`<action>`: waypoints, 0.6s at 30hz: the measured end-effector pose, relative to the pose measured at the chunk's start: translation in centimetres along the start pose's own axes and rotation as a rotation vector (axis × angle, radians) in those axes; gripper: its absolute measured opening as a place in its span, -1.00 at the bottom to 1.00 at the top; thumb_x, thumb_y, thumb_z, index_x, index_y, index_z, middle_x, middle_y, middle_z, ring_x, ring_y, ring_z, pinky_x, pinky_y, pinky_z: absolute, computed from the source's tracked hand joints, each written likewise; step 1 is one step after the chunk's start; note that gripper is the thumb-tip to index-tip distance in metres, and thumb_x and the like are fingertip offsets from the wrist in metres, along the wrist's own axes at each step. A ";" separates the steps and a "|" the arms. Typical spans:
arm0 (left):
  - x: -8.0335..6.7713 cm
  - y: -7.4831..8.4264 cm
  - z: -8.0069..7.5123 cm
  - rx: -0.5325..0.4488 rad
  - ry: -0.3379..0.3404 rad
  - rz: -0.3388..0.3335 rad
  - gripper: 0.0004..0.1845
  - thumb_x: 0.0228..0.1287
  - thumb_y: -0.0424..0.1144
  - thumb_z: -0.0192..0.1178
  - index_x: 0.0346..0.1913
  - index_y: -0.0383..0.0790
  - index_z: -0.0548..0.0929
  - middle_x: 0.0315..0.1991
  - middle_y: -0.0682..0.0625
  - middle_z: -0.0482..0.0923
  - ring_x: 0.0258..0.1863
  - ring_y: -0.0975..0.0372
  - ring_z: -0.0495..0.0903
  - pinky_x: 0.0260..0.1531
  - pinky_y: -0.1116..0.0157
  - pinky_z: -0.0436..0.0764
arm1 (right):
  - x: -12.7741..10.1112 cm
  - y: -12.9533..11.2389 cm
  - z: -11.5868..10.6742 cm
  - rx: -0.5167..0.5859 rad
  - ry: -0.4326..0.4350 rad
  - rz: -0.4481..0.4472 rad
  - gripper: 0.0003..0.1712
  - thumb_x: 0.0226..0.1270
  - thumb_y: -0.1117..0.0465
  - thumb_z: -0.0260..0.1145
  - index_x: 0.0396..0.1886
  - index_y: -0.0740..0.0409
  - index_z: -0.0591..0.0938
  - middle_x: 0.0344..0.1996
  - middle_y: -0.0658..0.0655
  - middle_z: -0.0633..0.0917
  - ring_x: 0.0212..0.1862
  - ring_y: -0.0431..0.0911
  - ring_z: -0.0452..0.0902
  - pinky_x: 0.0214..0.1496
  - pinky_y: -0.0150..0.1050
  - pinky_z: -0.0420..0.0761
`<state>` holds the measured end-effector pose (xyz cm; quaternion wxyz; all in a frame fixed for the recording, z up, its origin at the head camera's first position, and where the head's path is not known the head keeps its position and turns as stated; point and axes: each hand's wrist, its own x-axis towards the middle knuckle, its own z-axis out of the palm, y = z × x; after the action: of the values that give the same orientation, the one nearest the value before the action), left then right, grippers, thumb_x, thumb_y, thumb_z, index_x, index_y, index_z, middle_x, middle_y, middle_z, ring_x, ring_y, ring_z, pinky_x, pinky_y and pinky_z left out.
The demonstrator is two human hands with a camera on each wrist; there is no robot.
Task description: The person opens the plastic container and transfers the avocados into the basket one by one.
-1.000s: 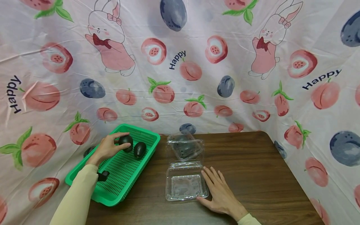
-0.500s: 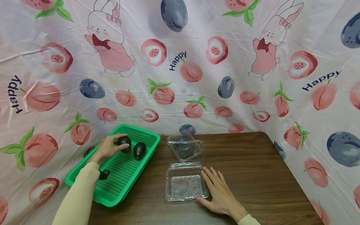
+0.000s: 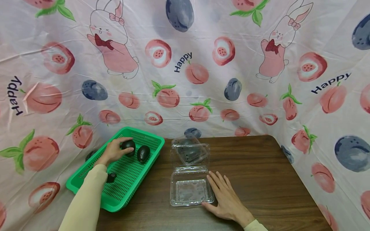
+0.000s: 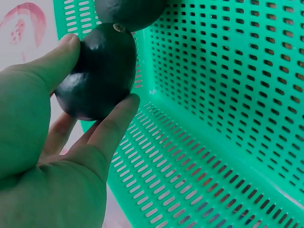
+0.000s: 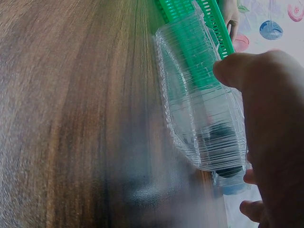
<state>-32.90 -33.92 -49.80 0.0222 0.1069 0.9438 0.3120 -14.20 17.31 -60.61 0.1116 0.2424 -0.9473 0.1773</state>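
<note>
Avocado (image 4: 99, 71), glossy, egg-shaped, pinched in left hand (image 3: 114, 150), right hand (image 3: 226, 198) straight-fingered against clear plastic clamshell (image 3: 191, 191)

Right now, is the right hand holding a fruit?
No, the right hand touches the clear box; the left hand grips a dark fruit.

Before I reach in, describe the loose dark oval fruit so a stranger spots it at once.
At the left end of the brown wooden table is a green, perforated plastic basket. Toward its far end sits a dark, glossy oval fruit, right of a similar fruit in the head view. No hand holds it; the left hand grips the other.
</note>
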 end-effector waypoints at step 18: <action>1.4 -1.6 2.5 0.009 0.084 0.018 -0.36 0.62 -0.10 0.43 0.62 -0.18 0.56 0.62 -0.45 0.43 0.48 -0.50 0.45 0.29 -0.43 0.61 | 0.0 0.0 -0.3 -0.031 -0.014 -0.010 0.21 0.46 -0.45 0.44 0.78 0.25 0.34 0.78 0.29 0.36 0.77 0.36 0.29 0.73 0.45 0.33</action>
<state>-34.27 -33.45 -52.76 -0.0204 0.1021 0.9442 0.3124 -14.10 17.40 -60.33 0.1097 0.2464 -0.9495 0.1605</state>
